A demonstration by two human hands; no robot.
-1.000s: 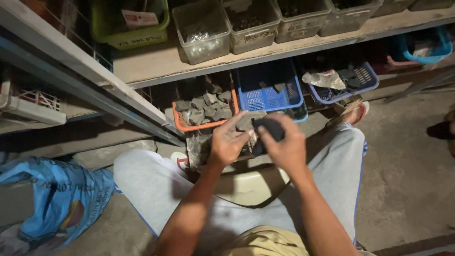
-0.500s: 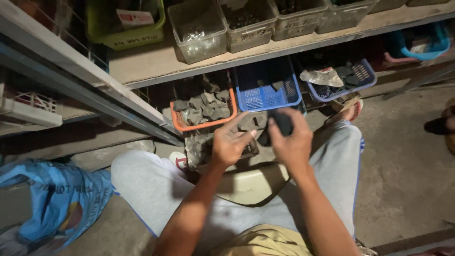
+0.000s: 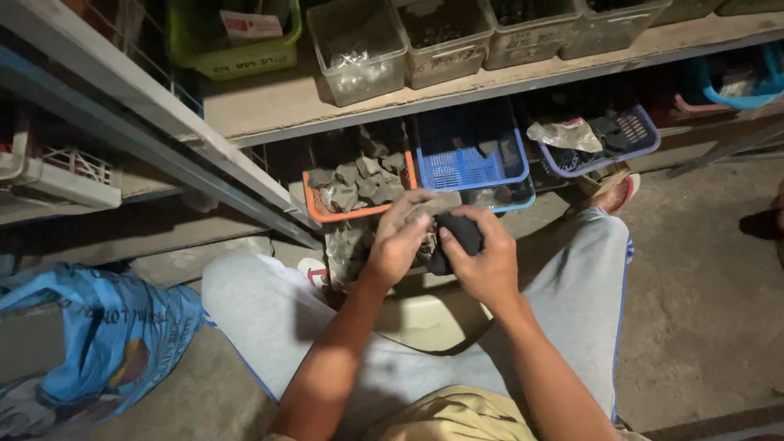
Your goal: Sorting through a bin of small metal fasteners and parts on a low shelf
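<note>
Wooden shelf (image 3: 343,102) across the top, clear tubs and a green bin lined along it. Blue sack (image 3: 90,343) slumped on the floor, far down-left of the shelf. Below the shelf, orange basket (image 3: 355,184) heaped with flat grey pieces, blue basket (image 3: 469,155) just beside it, nearly bare. Directly under the orange basket, above the lap, both hands raised and close together. Left hand (image 3: 400,241) pinching a flat grey piece (image 3: 429,204) at its fingertips, thumb beneath. Right hand (image 3: 482,261) curled tight round a dark block (image 3: 461,233), fingers wrapped over its top. Piece and block touching, or nearly so; hard to tell which. Compared with half a second ago, little altered: hands shifted slightly and drawn closer, the same two things gripped, piece pressed nearer the block. Judged from that, piece being worked against the block rather than put away.
</note>
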